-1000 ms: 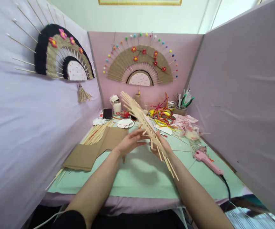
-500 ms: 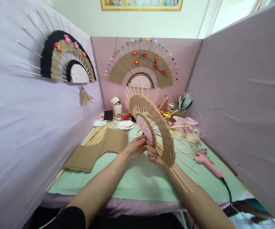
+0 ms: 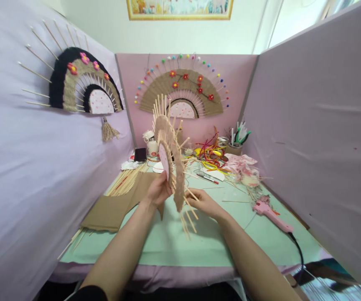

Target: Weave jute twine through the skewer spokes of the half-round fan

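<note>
I hold a half-made fan [image 3: 171, 159] of wooden skewers woven with tan jute around a pink dotted centre. It stands upright and edge-on above the green table mat [image 3: 199, 238]. My left hand [image 3: 158, 191] grips its lower left edge at the pink centre. My right hand [image 3: 203, 202] pinches the skewer ends on its lower right side. Loose skewer tips stick out below and above the fan.
Brown cardboard pieces [image 3: 118, 202] and a bundle of skewers [image 3: 127, 179] lie at the left. A pink glue gun [image 3: 271, 213] with a black cord lies at the right. Coloured cords, a tool cup [image 3: 235, 144] and jars crowd the back. Finished fans [image 3: 182, 90] hang on the partition walls.
The fan has been turned from flat-sided and tilted to upright and edge-on, and moved left. My left hand has gone from open beside it to gripping its centre.
</note>
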`<action>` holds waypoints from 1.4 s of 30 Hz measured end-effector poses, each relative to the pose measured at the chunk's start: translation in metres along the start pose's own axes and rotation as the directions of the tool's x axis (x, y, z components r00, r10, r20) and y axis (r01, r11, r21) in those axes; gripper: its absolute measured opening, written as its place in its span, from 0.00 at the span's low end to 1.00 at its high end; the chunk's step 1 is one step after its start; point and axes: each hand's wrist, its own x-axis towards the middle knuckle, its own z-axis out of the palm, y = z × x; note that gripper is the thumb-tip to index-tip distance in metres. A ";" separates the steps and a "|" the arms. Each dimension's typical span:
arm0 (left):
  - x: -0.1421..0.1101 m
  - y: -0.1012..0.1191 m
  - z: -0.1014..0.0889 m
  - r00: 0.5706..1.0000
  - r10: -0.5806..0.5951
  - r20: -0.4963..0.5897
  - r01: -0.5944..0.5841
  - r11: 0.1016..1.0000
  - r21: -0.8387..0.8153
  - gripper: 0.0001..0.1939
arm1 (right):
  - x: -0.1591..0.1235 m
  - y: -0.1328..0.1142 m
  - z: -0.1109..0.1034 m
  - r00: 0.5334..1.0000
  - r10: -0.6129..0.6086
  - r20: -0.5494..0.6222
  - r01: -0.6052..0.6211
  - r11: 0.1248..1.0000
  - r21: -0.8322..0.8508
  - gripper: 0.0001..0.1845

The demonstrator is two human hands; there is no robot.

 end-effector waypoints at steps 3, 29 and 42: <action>0.001 0.009 -0.009 0.999 0.034 -0.034 -0.034 0.999 -0.002 0.11 | 0.003 0.005 -0.011 0.997 -0.064 0.033 0.070 0.966 -0.250 0.10; 0.000 0.005 -0.023 0.814 0.381 -0.439 -0.364 0.923 0.127 0.09 | 0.024 0.036 -0.070 0.747 0.105 -0.657 -0.008 0.989 0.149 0.14; -0.001 0.006 -0.014 0.844 0.331 -0.422 -0.334 0.940 0.070 0.10 | 0.025 0.043 -0.067 0.825 -0.021 -0.565 -0.099 0.978 -0.181 0.14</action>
